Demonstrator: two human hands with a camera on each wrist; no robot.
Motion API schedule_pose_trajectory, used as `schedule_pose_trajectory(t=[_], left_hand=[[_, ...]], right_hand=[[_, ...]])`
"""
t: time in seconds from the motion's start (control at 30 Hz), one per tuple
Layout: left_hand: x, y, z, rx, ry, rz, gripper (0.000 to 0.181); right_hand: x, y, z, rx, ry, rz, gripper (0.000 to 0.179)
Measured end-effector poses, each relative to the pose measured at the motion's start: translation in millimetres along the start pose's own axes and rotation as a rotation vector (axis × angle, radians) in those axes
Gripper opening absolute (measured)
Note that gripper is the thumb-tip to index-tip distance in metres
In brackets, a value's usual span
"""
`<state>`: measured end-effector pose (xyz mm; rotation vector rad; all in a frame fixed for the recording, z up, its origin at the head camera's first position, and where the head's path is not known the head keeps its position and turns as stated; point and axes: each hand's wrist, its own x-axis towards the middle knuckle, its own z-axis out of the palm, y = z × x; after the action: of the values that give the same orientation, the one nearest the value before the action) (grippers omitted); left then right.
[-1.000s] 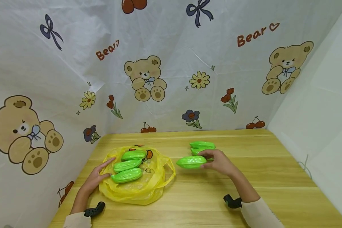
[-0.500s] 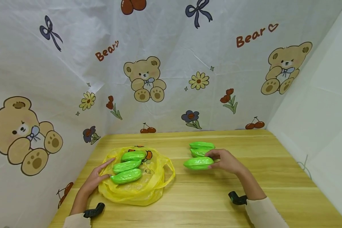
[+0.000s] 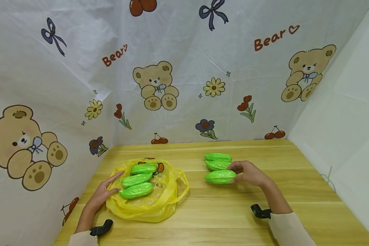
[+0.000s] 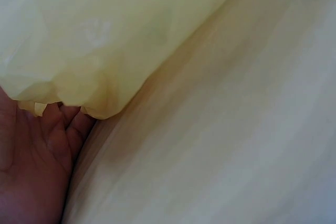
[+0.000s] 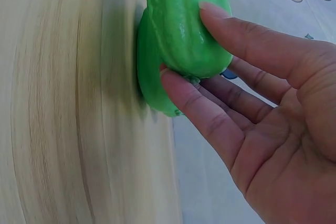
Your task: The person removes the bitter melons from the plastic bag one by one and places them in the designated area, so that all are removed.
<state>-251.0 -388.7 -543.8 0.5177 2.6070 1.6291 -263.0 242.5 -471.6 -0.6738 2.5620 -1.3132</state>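
Observation:
A glossy green, ridged bitter melon [image 3: 220, 177] is pinched at its right end by my right hand [image 3: 248, 173]. In the right wrist view, thumb and fingers close around the rounded end of this melon [image 5: 189, 30], above the wooden surface. Two more bitter melons lie just behind it, the nearer one [image 3: 216, 165] in front of the farther one [image 3: 217, 157]. A yellow plastic bag [image 3: 147, 213] lies spread at the left with three bitter melons [image 3: 136, 190] on it. My left hand [image 3: 100, 194] rests at the bag's left edge, finger and thumb spread; the bag covers its fingertips in the left wrist view.
The wooden table [image 3: 200, 218] runs back to a white cloth backdrop [image 3: 190, 112] printed with bears and flowers. A loop handle [image 3: 185, 188] of the bag sticks out to the right. A white wall [image 3: 350, 112] borders the right side.
My right hand has carried the bitter melon to the right, in front of the other two, of which more now shows. The left hand and the bag have stayed put.

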Motion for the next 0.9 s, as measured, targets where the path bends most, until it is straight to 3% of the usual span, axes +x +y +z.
schedule_pose_trajectory(t=[0.2,0.6,0.9], left_hand=[[-1.2,-0.9,0.4,0.001,0.002,0.010,0.067],[-1.0,-3.0,0.0,0.006,0.004,0.024,0.065],[1.4,-3.3,0.7,-0.020,-0.001,-0.002,0.065]], right_hand=[[-0.4,12,-2,-0.007,0.012,0.044,0.042],[-1.1,23,-4,0.008,0.026,0.042,0.042],[-0.2,27,-2,-0.001,0.050,0.057,0.040]])
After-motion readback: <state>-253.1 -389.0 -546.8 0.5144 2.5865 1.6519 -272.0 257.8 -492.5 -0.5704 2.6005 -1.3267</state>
